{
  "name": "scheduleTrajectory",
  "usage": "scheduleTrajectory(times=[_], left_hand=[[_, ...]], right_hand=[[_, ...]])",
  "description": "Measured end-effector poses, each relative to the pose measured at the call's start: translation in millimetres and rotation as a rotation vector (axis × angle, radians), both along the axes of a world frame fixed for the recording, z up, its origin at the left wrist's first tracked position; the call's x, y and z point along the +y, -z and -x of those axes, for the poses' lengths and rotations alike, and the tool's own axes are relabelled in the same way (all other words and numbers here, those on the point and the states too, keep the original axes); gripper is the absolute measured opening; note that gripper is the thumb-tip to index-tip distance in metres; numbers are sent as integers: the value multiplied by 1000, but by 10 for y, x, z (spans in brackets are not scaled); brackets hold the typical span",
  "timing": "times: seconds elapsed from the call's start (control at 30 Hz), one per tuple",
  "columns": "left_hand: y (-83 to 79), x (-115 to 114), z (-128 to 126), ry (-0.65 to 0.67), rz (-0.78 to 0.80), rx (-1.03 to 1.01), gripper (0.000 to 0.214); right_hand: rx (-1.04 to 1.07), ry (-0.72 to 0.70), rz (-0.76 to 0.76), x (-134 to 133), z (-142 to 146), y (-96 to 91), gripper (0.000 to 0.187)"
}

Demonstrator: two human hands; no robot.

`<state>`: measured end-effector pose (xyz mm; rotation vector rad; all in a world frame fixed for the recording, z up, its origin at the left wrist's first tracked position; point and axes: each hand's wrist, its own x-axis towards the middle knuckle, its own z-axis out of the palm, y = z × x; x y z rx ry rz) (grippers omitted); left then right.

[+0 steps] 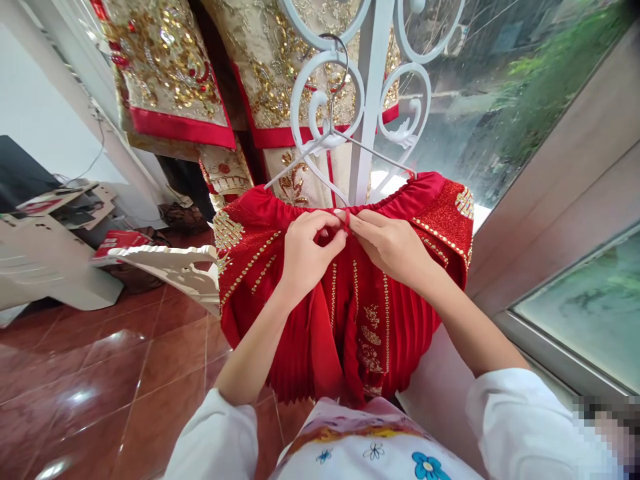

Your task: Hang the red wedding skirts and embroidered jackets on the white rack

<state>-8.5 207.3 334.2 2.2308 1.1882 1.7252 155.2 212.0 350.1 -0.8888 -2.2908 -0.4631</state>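
Observation:
A red pleated skirt (350, 313) with gold embroidery hangs from a white wire hanger (345, 143) hooked on a white ornate metal stand (373, 87). My left hand (305, 250) and my right hand (390, 243) meet at the middle of the skirt's waistband. Both pinch a thin red strap or loop there, fingertips almost touching. My white sleeves show at the bottom of the view.
Cream and gold embroidered garments with red trim (170, 73) hang behind the stand. A large window (525, 100) fills the right side. White carved panels (170, 263) and a desk with papers (55, 220) stand at left on a red tiled floor (100, 373).

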Motion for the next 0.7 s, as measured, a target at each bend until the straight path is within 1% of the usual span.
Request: scheduleTrajectory(times=[0.07,0.13,0.23,0.3,0.37,0.47,0.5,0.53,0.6,0.67,0.7], left_hand=[[14,-9,-11,-23,-10,35,3],[19,-21,-18,-25,-23,69,3],[16,-50,-19,-29,-76,99,3],[18,-68,5,-68,-129,130,3],[38,-77,62,-166,-170,176,4],[106,-77,173,-351,-186,257,5],[134,-78,199,-389,-184,274,6],[160,-81,213,-399,-184,276,6],[197,-95,198,-335,-171,211,7],[205,-112,140,-180,-94,47,6],[197,-118,104,-78,-21,-54,7]], right_hand=[[42,-87,55,34,-14,-19,30],[117,-160,61,92,0,-2,29],[225,-210,18,161,47,56,30],[271,-211,1,158,64,84,27],[319,-128,-18,117,51,100,21],[363,97,-30,43,0,125,14],[361,151,-21,26,-14,137,14],[364,178,-4,14,-22,149,14],[430,157,42,-1,-21,166,13],[576,56,128,-15,-3,166,10],[661,-10,198,-22,10,161,8]])
